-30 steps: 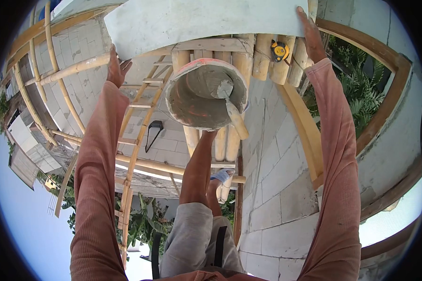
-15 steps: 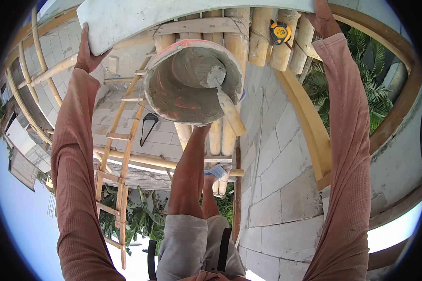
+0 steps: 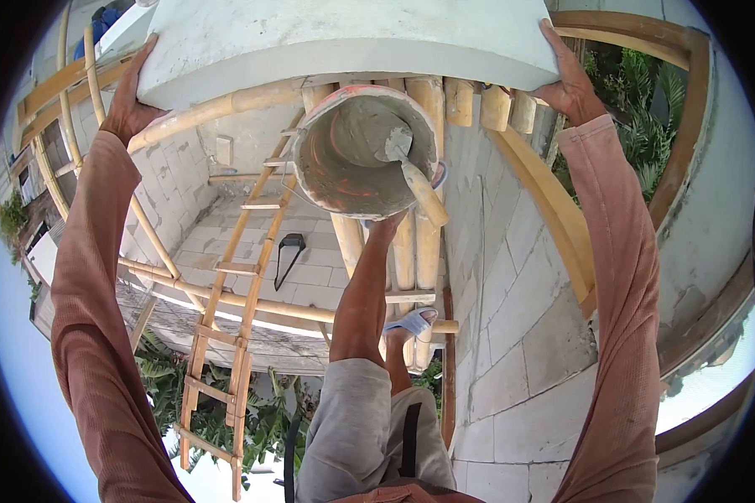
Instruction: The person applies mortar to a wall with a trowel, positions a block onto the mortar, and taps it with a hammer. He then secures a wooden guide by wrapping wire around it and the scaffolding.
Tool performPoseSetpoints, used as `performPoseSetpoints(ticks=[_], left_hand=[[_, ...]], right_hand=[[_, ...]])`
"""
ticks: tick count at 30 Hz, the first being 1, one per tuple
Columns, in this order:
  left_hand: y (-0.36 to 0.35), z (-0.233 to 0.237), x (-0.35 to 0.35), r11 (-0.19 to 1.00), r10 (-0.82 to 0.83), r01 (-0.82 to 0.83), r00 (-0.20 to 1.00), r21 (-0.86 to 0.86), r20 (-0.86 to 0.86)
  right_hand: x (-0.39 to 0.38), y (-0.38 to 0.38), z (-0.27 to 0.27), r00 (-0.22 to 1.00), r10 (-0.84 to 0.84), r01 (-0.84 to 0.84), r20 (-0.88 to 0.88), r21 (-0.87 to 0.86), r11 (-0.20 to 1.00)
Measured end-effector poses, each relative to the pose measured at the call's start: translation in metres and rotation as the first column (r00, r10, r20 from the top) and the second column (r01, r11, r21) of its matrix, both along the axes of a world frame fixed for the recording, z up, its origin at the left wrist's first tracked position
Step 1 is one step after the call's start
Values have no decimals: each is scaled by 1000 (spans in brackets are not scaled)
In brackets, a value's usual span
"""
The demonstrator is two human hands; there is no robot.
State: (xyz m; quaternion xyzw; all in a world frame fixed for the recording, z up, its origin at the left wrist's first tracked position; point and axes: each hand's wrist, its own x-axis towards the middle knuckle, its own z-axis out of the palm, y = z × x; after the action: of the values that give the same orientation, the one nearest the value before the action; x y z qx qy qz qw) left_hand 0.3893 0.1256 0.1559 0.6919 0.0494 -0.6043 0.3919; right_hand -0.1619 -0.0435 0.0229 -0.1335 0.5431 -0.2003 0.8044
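A large pale block [image 3: 352,42] spans the top of the view, its long front face showing. My left hand [image 3: 132,96] grips its left end, and my right hand [image 3: 572,82] grips its right end, fingers pressed to the side. Below the block, between my arms, is a bucket [image 3: 310,159] with grey mortar smeared over its inside. A trowel [image 3: 424,191] leans in it, blade in the mortar and wooden handle over the rim. Neither hand touches the bucket or trowel.
Bamboo poles [image 3: 404,251] form the platform under my feet. A wooden ladder [image 3: 252,251] stands at the left, near a black strapped object [image 3: 288,258] on the lower floor. A block wall [image 3: 520,335] runs along the right, beside a wooden frame [image 3: 554,218].
The block now shows more of its front face and sits lower in view, covering the tape measure. My left hand has shifted left and down; the bucket appears slightly farther right.
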Motion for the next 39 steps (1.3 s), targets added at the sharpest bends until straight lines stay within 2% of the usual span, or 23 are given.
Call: performPoseSetpoints(ticks=[2,3,5,7,10,11,13,15,17,19,20,22,24,25,28,29,32,36,39], left_hand=[[-8,34,-10,998,-68,67,991,13,114],[-10,45,3,989,-146,143,982,37,117],[-20,97,-19,972,-233,223,949,69,212],[-23,142,-17,939,-340,324,926,117,167],[-19,216,-67,890,-455,434,857,140,241],[-14,235,-83,876,-482,458,840,151,250],[-4,285,-125,756,-654,606,687,247,317],[15,315,-148,764,-628,578,768,285,126],[39,349,-187,718,-677,634,732,288,75],[64,381,-218,668,-731,700,681,251,47],[78,392,-229,661,-740,712,671,237,46],[112,412,-249,649,-754,731,655,210,48],[135,425,-270,611,-787,772,615,175,39],[144,433,-282,585,-809,796,588,156,31],[169,473,-328,541,-838,836,545,95,-32],[182,472,-330,551,-828,831,556,78,-67],[204,464,-344,538,-828,843,532,19,-175],[211,490,-405,300,-912,954,294,25,-285],[225,508,-460,49,-971,983,88,177,-223]], right_hand=[[-23,28,17,998,-67,67,21,14,998],[-31,46,39,990,-138,138,-3,35,990],[-47,90,89,970,-243,245,-30,77,967],[-64,142,137,941,-332,338,-72,108,935],[-92,235,207,897,-419,437,-144,140,888],[-108,280,216,901,-385,405,-199,70,912],[-135,367,242,911,-309,302,-272,-71,951],[-148,409,296,925,-260,208,-277,-203,957],[-140,412,386,938,-235,148,-254,-318,936],[-150,455,431,939,-282,211,-199,-316,925],[-163,491,436,928,-339,295,-154,-250,922],[-189,562,432,855,-515,517,-60,24,856],[-209,635,416,658,-752,690,-34,427,584],[-216,671,412,673,-736,698,-72,394,598],[-228,720,460,647,-746,748,-157,322,581],[-232,743,471,625,-770,757,-128,337,559],[-233,761,526,586,-782,801,-212,296,520],[-218,860,530,434,-880,873,-190,329,360],[-198,913,535,335,-914,892,-228,389,230]])
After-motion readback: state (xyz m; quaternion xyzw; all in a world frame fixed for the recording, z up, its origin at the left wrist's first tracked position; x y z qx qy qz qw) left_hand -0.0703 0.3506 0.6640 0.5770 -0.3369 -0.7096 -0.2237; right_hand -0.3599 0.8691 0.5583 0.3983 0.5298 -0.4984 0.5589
